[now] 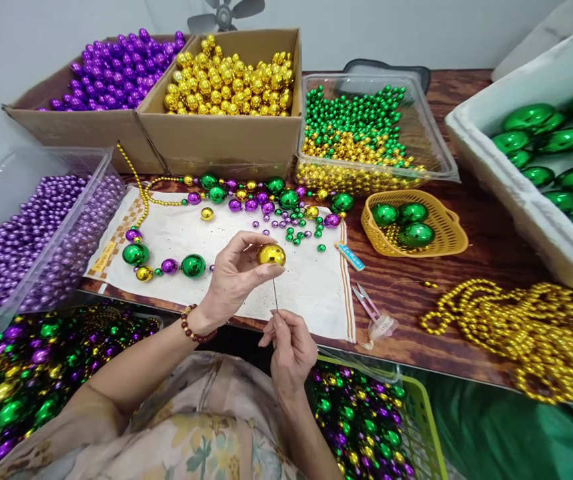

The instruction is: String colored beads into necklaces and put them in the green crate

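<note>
Between the thumb and fingers of my left hand (236, 270) is a large shiny gold bead (271, 254). Below it, my right hand (290, 347) pinches a thin needle (275, 293) that points up at the bead's underside; whether its tip is inside the bead I cannot tell. Both hands are over a white towel (311, 293). A string of green, purple and gold beads (193, 265) lies left of my left hand and runs behind it. Loose small green beads (293, 237) and purple beads are scattered beyond my hands, with one loose gold bead (207, 213).
Cardboard boxes of purple beads (121, 73) and gold beads (231, 83) stand at the back. Clear tubs (436, 143), a yellow basket (449, 230) and a white foam box (491, 180) surround the towel. Small scissors (366, 303) and gold bead strands (531, 327) lie on the right.
</note>
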A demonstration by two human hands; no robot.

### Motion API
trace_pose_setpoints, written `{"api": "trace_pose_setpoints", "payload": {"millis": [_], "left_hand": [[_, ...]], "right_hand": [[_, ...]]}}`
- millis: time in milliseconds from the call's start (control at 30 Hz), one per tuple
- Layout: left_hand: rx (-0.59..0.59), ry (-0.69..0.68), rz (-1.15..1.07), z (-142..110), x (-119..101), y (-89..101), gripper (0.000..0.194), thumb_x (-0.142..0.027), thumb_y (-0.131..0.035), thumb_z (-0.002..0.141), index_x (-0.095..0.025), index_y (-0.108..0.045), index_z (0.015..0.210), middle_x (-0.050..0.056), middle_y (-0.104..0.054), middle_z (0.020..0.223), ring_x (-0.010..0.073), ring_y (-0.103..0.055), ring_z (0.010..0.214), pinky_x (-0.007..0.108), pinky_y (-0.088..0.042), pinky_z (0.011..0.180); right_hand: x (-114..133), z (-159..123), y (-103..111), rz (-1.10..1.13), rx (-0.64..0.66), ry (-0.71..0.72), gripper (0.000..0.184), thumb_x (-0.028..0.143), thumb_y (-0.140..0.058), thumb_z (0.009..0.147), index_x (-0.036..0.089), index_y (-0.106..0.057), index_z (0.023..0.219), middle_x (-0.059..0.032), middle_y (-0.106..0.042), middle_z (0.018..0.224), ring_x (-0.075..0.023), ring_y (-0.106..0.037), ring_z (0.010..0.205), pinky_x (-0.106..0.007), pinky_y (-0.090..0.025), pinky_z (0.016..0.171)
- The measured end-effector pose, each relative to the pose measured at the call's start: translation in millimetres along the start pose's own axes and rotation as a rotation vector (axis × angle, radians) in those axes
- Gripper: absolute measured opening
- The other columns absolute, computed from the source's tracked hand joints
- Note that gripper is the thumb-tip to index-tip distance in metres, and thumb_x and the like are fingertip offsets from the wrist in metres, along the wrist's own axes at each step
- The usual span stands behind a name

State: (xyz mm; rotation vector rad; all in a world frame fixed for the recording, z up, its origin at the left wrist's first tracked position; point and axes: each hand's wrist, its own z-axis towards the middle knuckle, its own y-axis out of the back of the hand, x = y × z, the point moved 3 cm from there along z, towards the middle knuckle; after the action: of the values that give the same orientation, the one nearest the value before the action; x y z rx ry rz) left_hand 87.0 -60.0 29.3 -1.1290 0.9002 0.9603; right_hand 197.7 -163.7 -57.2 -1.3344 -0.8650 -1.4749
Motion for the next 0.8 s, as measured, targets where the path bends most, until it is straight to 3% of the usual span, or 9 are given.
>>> {"api": "trace_pose_setpoints", "payload": {"millis": [233, 467, 667, 800], "left_hand": [[-0.076, 0.036, -0.065, 10.9, 2.5, 7.1, 0.036, -0.035, -0.088, 0.071, -0.022, -0.064, 0.095, -0.001, -0.066, 0.092, 0.0091, -0.064, 0.078, 0.022, -0.057, 0.071], [-0.031, 0.058, -0.087, 4.1, 7.6, 1.3, 0.034, -0.032, -0.087, 0.073, -0.021, -0.066, 0.097, 0.0, -0.066, 0.092, 0.0089, -0.064, 0.079, 0.022, -0.056, 0.072], [-0.035, -0.023, -0.03, -2.2, 3.9, -2.8, 0.036, -0.032, -0.087, 0.074, -0.021, -0.063, 0.098, 0.0, -0.064, 0.093, 0.0085, -0.064, 0.081, 0.019, -0.055, 0.073], [-0.038, -0.062, -0.007, -2.7, 2.7, -4.4, 0.038, -0.034, -0.087, 0.074, -0.022, -0.06, 0.099, -0.001, -0.065, 0.095, 0.0087, -0.065, 0.08, 0.02, -0.056, 0.073]], "right_hand": [[-4.5, -7.0, -0.3, -0.034, 0.102, -0.009, 0.017, 0.026, -0.054, 0.101, 0.017, -0.066, 0.094, 0.0061, -0.057, 0.057, -0.007, -0.052, 0.038, -0.02, -0.042, 0.041], [-7.7, -7.7, -2.2, -0.061, 0.059, 0.016, 0.016, 0.024, -0.05, 0.102, 0.018, -0.064, 0.098, 0.0059, -0.058, 0.059, -0.0062, -0.051, 0.039, -0.019, -0.042, 0.042], [-5.7, -6.1, -7.0, -0.071, 0.111, 0.075, 0.017, 0.023, -0.05, 0.102, 0.018, -0.064, 0.096, 0.0066, -0.051, 0.056, -0.0059, -0.044, 0.039, -0.02, -0.036, 0.04], [-13.7, -6.3, -2.5, -0.085, 0.055, 0.047, 0.017, 0.026, -0.05, 0.102, 0.019, -0.064, 0.096, 0.0051, -0.052, 0.059, -0.0067, -0.044, 0.042, -0.02, -0.034, 0.04]]}}
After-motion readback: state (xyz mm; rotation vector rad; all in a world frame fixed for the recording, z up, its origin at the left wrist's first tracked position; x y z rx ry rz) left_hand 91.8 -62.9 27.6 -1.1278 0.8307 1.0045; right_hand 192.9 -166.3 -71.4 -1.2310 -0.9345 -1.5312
